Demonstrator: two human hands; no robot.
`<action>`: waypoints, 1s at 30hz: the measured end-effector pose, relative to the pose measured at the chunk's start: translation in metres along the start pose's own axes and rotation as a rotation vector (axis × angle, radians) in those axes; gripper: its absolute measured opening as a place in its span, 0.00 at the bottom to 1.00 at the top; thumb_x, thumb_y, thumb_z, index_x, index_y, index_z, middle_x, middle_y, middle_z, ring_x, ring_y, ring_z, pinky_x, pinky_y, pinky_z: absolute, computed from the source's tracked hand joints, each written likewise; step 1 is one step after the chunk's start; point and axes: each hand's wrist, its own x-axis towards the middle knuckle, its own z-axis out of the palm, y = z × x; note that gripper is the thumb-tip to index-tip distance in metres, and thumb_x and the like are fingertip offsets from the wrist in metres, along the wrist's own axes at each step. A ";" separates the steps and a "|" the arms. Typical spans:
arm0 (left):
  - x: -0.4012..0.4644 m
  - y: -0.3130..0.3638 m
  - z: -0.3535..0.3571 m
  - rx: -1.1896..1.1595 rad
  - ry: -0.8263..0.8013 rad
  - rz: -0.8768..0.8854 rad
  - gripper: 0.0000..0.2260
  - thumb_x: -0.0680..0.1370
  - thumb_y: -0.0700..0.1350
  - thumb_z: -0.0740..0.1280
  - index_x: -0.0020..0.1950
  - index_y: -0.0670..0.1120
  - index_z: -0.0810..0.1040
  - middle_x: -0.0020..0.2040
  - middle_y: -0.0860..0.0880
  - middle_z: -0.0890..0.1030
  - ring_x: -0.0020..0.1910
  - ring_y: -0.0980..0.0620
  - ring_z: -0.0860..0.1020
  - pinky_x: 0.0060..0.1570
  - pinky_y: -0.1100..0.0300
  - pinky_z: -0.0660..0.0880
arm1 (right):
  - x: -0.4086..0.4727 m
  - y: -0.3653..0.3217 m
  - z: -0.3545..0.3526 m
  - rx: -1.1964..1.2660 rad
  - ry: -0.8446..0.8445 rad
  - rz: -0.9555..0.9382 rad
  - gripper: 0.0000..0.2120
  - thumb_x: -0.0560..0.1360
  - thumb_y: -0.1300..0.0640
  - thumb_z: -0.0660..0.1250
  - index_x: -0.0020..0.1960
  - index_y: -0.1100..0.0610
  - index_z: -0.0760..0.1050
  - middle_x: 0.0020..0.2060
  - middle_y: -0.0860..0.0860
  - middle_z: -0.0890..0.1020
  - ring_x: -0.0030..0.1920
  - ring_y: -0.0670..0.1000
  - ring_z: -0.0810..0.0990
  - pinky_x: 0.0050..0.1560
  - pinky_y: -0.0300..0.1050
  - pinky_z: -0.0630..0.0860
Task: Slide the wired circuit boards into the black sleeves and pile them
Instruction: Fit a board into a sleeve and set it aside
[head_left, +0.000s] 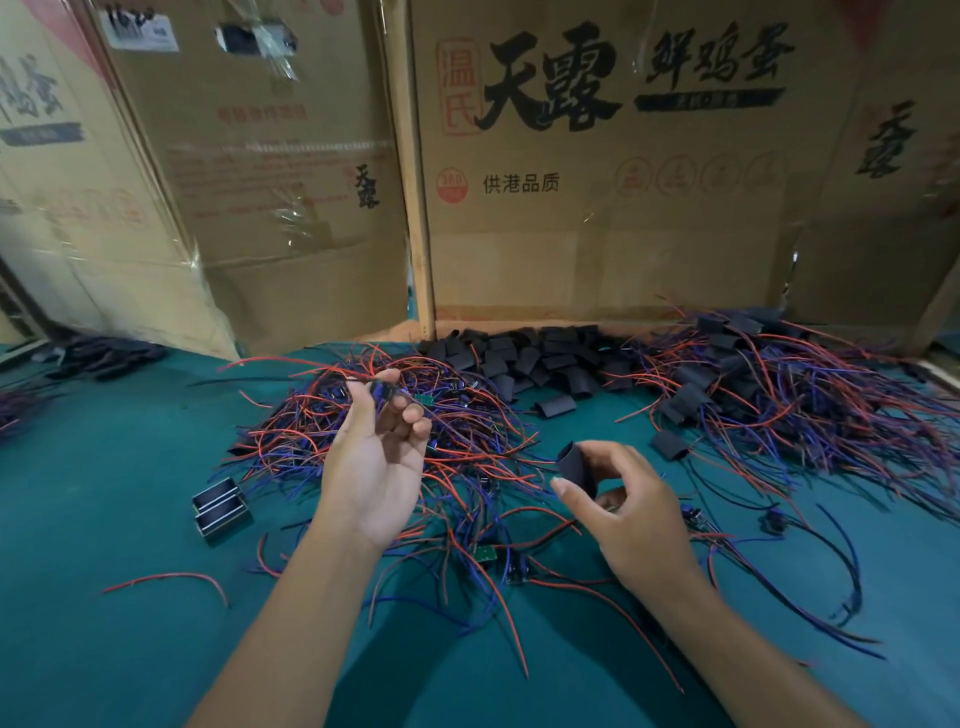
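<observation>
My left hand (376, 457) is raised palm-up over a tangled heap of wired circuit boards (457, 441) with red and blue leads. Its fingertips pinch one wired board (382, 391) near the top of the heap. My right hand (618, 499) holds a black sleeve (575, 465) between thumb and fingers, its mouth facing left. A pile of loose black sleeves (540, 358) lies at the back centre. To the right sits a pile of sleeved boards (769, 384) with wires trailing out.
Green cloth (130, 649) covers the table. Cardboard boxes (597, 208) wall off the back. Two small metal-framed parts (221, 506) lie left of the heap. Stray wires (171, 579) and a green board (485, 553) lie near the front. More dark pieces (104, 356) sit far left.
</observation>
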 end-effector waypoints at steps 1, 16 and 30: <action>0.001 0.000 0.000 -0.012 0.007 -0.016 0.18 0.84 0.57 0.54 0.49 0.45 0.76 0.37 0.50 0.71 0.32 0.54 0.71 0.33 0.64 0.74 | 0.000 0.000 0.000 -0.002 -0.004 -0.001 0.12 0.72 0.51 0.75 0.53 0.42 0.77 0.47 0.40 0.79 0.48 0.41 0.79 0.41 0.31 0.72; 0.003 0.002 -0.002 -0.200 0.006 -0.066 0.20 0.82 0.59 0.58 0.41 0.45 0.75 0.33 0.53 0.71 0.29 0.58 0.71 0.30 0.68 0.73 | -0.007 -0.011 0.006 0.309 -0.420 0.168 0.15 0.73 0.56 0.74 0.59 0.52 0.79 0.52 0.48 0.84 0.54 0.47 0.82 0.59 0.47 0.77; 0.003 -0.001 -0.009 -0.337 -0.110 -0.132 0.18 0.82 0.57 0.58 0.45 0.45 0.76 0.32 0.53 0.71 0.28 0.58 0.71 0.30 0.70 0.71 | -0.018 -0.024 0.010 0.560 -0.593 0.275 0.22 0.70 0.58 0.73 0.63 0.58 0.76 0.58 0.57 0.82 0.62 0.59 0.79 0.66 0.59 0.73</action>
